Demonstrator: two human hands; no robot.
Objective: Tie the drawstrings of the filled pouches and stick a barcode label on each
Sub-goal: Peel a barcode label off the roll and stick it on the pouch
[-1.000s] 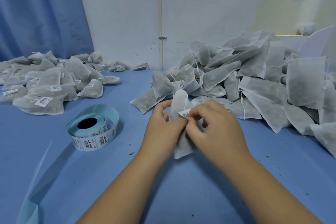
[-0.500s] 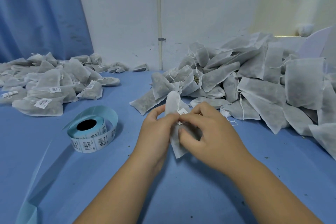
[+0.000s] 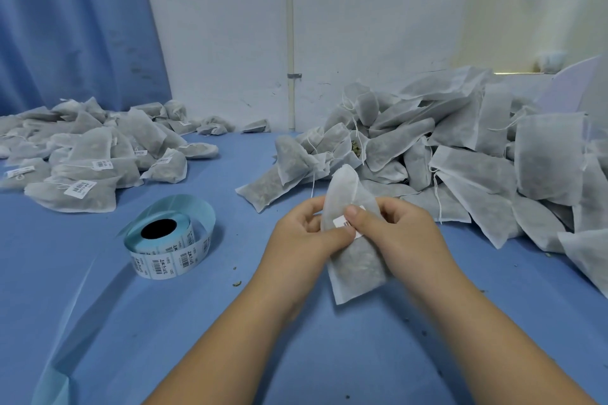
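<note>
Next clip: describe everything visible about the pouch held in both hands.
The pouch is a white, translucent, nonwoven-looking bag, dark below with loose filling, tapering above to a narrow tip. A thin white drawstring runs down its upper face. It stands roughly upright over the blue table. The left hand and right hand grip its middle from either side, thumbs pressing a small barcode label onto its front. Whether its bottom corner touches the table is unclear.

Matt fabric pouch (image 3: 353, 256), paper label (image 3: 345, 223)
</note>
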